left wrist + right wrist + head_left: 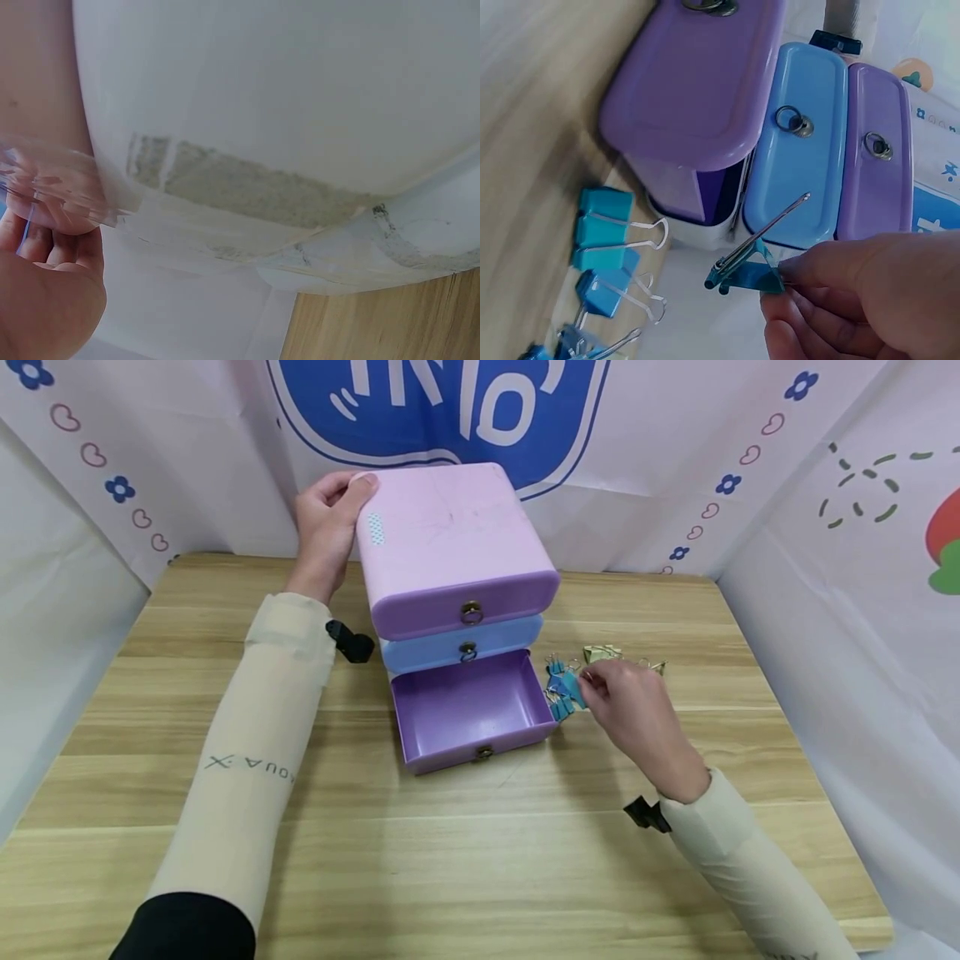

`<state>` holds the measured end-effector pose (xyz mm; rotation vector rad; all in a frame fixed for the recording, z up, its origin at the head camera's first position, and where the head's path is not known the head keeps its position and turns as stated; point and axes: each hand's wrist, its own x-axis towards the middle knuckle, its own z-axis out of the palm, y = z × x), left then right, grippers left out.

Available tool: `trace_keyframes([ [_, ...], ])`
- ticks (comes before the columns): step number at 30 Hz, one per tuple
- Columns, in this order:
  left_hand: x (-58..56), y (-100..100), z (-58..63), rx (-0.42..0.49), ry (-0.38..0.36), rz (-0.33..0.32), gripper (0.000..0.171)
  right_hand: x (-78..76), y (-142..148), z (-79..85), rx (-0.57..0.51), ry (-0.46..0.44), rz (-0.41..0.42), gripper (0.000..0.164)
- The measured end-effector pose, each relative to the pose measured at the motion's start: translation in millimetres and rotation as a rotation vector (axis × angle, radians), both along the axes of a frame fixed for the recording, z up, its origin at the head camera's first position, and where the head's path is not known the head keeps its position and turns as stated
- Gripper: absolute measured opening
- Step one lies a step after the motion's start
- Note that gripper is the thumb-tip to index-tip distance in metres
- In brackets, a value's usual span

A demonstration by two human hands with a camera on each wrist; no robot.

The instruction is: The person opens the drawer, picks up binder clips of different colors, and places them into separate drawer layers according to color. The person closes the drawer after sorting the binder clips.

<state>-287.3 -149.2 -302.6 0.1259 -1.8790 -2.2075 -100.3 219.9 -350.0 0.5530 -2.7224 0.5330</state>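
A small three-drawer storage box with a pink top stands on the table. Its lowest drawer, purple, is pulled out and nothing shows inside. At the box's rear left corner my left hand grips the edge, thumb on top; the left wrist view has the fingers curled there. My right hand is just right of the open drawer. Between thumb and fingers it pinches a teal binder clip, handle pointing up. Several blue and teal binder clips lie beside the drawer.
Gold binder clips lie behind the right hand. The blue middle drawer and the purple top drawer are closed, each with a ring pull. A printed white cloth hangs behind the wooden table.
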Motion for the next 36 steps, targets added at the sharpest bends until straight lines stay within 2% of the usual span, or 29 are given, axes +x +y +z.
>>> trace_keyframes([
  [11, 1.1, 1.3, 0.0, 0.003, 0.011, -0.01, 0.024, -5.7, -22.9, 0.6, -0.037, 0.026, 0.056, 0.004],
  [18, 0.1, 0.4, -1.7, 0.006, 0.02, -0.015, 0.022, -7.7, -38.9, -1.4, -0.049, -0.021, 0.082, 0.004],
  [26, -0.6, 0.3, -1.3, 0.006, 0.022, -0.015, 0.023, -12.8, -54.2, -10.0, 0.017, -0.082, 0.098, 0.011],
  [36, -0.1, -0.3, -2.2, -0.01, 0.027, -0.012, 0.024, -21.1, -67.2, -16.2, 0.102, -0.157, 0.129, 0.01],
])
